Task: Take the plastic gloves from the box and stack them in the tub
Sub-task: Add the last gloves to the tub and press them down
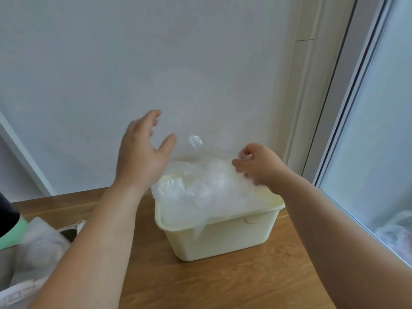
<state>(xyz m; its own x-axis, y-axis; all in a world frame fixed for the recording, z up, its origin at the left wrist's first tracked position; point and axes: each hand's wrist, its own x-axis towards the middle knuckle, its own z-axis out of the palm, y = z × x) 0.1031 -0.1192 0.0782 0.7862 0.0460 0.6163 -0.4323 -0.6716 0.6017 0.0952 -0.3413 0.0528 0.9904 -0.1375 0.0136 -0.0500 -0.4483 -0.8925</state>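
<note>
A cream plastic tub [219,238] stands on the wooden table, heaped above its rim with clear plastic gloves [207,186]. My right hand [258,166] hovers over the tub's far right corner and pinches a clear glove between thumb and fingers. My left hand [142,152] is raised above the tub's left side, fingers spread and relaxed, holding nothing. The glove box [33,264] lies blurred at the lower left, with a bunch of gloves showing in its opening.
The wooden table [223,286] runs under everything. A white wall stands close behind the tub. A glass door frame [347,130] borders the right side. A dark and green object [9,228] sits at the left edge.
</note>
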